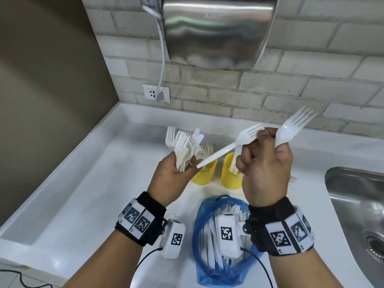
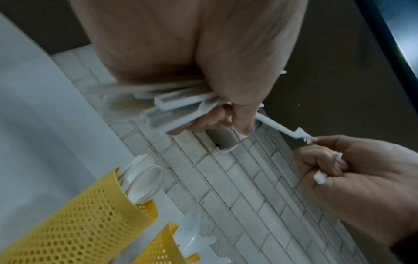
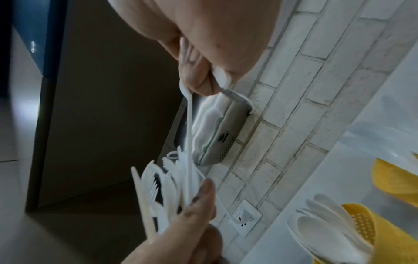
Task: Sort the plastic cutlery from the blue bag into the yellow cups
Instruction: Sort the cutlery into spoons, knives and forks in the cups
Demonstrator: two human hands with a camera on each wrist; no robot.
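Forks (image 1: pixel 180 145) bunched in left hand (image 1: pixel 174 177), two in right hand (image 1: pixel 265 167), over white counter (image 1: pixel 87 183) beside brick wall (image 1: pixel 270 90)

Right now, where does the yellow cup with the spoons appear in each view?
Head: the spoon cup is at centre, partly hidden behind the left hand.
Left wrist: lower left, with spoons sticking out of its top.
Right wrist: lower right corner.
Shared landmark: the brick wall, also behind the cup in the left wrist and right wrist views.
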